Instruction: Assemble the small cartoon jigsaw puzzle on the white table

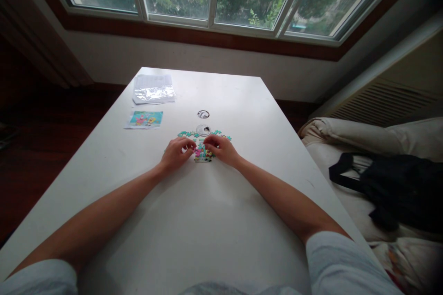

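A partly joined jigsaw puzzle (203, 157) in teal, pink and yellow lies flat on the white table. My left hand (176, 153) is at its left edge, thumb and fingers closed on its pink part. From the right, my right hand (223, 149) reaches over the puzzle's upper right with thumb and forefinger bent together. A small piece seems to be between those fingertips, though they mostly hide it. Loose jigsaw pieces (187, 134) lie behind my left hand, and more teal pieces (227, 138) lie behind my right.
Beyond the puzzle are a round tin (203, 130) and a second shiny round disc (203, 114). A printed cartoon picture (146, 119) lies at the left, with a clear plastic bag over papers (154, 88) behind it. Right of the table (204, 221), a dark bag (398, 189) rests on a sofa (360, 131).
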`<state>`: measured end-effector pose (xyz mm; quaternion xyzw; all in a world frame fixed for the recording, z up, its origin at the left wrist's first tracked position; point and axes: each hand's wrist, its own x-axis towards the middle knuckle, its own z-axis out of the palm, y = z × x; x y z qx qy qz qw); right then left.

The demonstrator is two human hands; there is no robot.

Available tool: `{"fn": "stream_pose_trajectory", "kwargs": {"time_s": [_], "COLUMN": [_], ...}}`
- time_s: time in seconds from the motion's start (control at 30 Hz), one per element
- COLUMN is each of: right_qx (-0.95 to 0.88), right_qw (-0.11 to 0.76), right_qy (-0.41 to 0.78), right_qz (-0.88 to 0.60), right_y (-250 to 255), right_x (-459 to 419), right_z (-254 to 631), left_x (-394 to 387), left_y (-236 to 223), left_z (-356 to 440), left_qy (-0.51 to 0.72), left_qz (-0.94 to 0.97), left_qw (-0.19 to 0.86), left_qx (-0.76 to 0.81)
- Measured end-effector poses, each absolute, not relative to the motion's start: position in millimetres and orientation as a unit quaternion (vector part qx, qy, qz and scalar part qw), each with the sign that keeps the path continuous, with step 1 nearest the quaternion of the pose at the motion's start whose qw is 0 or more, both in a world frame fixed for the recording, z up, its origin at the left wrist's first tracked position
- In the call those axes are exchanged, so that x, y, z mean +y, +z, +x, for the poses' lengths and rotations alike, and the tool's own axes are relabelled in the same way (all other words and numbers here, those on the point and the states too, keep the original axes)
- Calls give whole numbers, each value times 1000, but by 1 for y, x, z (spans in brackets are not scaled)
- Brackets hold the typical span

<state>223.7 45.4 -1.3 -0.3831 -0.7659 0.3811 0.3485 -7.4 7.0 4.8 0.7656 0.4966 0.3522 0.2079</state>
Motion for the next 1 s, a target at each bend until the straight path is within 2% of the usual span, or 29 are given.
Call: {"fn": "stream_pose_trajectory", "kwargs": {"time_s": [0.53, 1.0], "right_qx": [-780, -869], "right_qw": [337, 272], "right_qy": [369, 267], "right_qz": [-376, -315], "right_y": [-7, -4], "right_x": [48, 46], "right_z": [227, 227], "left_x": [5, 7], "left_y": [2, 3], "left_z": [-10, -14], "left_qy": [222, 234], "left_qz": [809, 845], "left_qw": [45, 114], "left_qx": [543, 468]}}
